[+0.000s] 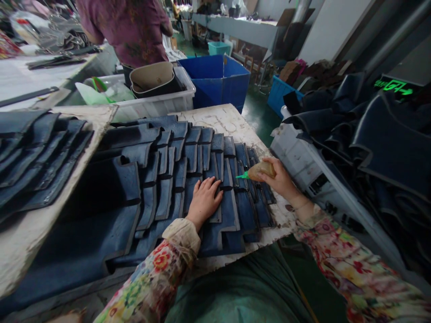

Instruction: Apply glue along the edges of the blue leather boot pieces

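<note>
Panels of dark blue material, a left-hand stack (40,152) with overlapping edges, lie at the far left on a pale board (101,123). Behind them a dark strap (30,96) rests on a white surface. Next, on the worktop (224,116), many fanned panels (124,229) with grey edges overlap in rows, reaching from beside the board almost to the worktop's right edge. Beyond them stands a white bin (158,106) with a green-and-white plastic bag (109,93) and a beige-lined container (151,80); a person in a plum top (131,31) is behind it. The left hand (204,200), in a floral sleeve (161,264), lies palm down on the fanned panels, its fingers extended and slightly spread. Farther back, a blue box (218,89) is just beside the white bin. To the right of the left hand, a brownish bottle (260,171) points its green nozzle (241,176) leftward over the fanned panels; whether the tip touches them I cannot tell. The right hand (279,179) is closed around the bottle's rear end. At the far right, a pale crate (310,154) bears a heap of dark blue pieces (393,143), near a lit green sign (393,86).
</note>
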Demonstrator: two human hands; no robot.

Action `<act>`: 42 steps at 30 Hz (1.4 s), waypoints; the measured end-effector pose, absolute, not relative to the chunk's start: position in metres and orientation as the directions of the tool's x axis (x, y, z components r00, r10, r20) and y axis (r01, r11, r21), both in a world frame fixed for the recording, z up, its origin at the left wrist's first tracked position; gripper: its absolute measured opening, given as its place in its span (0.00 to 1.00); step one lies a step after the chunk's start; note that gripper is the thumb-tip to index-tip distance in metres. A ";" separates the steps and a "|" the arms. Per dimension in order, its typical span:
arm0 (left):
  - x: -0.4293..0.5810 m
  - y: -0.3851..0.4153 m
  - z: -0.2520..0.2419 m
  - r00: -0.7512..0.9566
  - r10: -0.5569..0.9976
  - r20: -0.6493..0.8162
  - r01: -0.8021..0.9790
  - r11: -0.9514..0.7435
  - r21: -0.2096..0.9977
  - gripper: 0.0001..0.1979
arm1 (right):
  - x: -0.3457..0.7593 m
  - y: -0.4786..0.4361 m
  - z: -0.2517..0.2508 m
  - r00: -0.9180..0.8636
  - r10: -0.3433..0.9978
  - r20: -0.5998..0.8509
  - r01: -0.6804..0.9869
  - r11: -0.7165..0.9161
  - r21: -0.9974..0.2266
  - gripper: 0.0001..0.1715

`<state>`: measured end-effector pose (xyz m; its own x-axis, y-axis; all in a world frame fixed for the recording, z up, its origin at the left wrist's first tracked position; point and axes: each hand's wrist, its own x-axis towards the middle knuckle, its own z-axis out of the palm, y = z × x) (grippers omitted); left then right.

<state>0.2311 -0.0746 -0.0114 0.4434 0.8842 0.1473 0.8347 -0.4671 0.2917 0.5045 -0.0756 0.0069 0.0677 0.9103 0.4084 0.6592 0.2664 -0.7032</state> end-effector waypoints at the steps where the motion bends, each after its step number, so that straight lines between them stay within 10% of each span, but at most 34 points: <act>1: 0.231 -0.075 -0.011 0.442 0.885 0.146 0.836 -0.465 0.291 0.21 | 0.505 -0.068 0.006 0.075 0.894 0.442 0.673 0.282 -0.684 0.26; 17: 0.231 -0.074 -0.012 0.436 0.886 0.156 0.834 -0.463 0.300 0.20 | 0.515 -0.068 0.012 -0.091 0.916 0.391 0.666 0.348 -0.660 0.23; 42: 0.231 -0.074 -0.010 0.432 0.891 0.140 0.836 -0.454 0.308 0.20 | 0.519 0.004 -0.005 0.177 0.820 0.545 0.679 0.299 -0.671 0.26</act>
